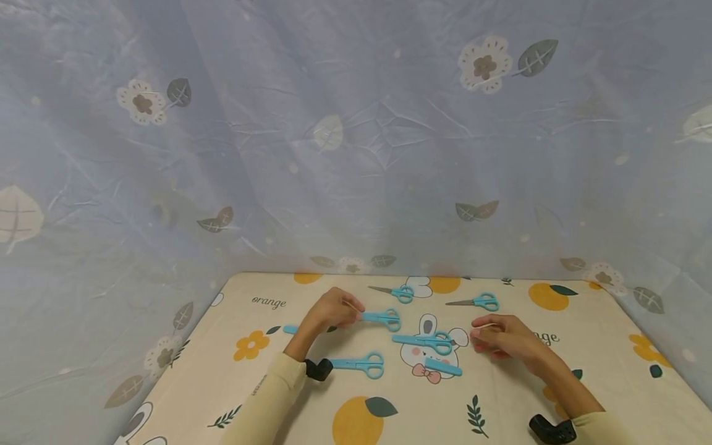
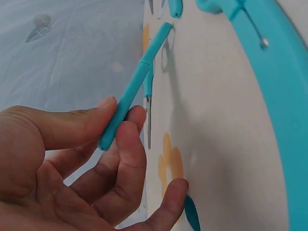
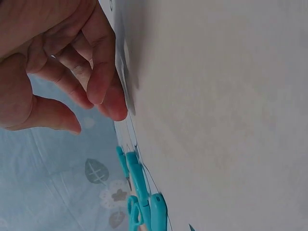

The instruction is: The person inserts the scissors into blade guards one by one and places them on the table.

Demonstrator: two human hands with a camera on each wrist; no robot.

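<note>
Clock: the rabbit print (image 1: 414, 355) marks the centre of the desk (image 1: 423, 420), 12 at the far edge.
Left hand: at 10 o'clock (image 1: 336, 309), thumb and fingers pinching the covered end of the held scissors (image 1: 381, 317).
Held scissors: blue, handle loops toward the centre; whether they touch the cloth, I cannot tell.
Right hand: at 2 o'clock (image 1: 503, 337), fingers loosely bent, thumb apart from the fingertips, holding nothing.
Middle scissors: covered (image 1: 423, 340), across the rabbit print, loops toward 3.
Loose cover: blue (image 1: 443, 366), just below the middle scissors, over the print's lower part.
Near scissors: covered (image 1: 361, 364), at 9, the far end hidden by the black wrist camera (image 1: 319, 369).
Bare scissors: one pair between 11 and 12 (image 1: 402, 293), another at 1 (image 1: 483, 301), both blades pointing toward 9.
Blue strip: toward 10, beyond the left hand (image 1: 290, 329), partly hidden by the forearm.
Edges: the desk's far edge meets the curtain (image 1: 334, 185); both bare pairs lie near it.
Room: broad cloth from the right hand to the 3 o'clock edge, and more toward 6.
</note>
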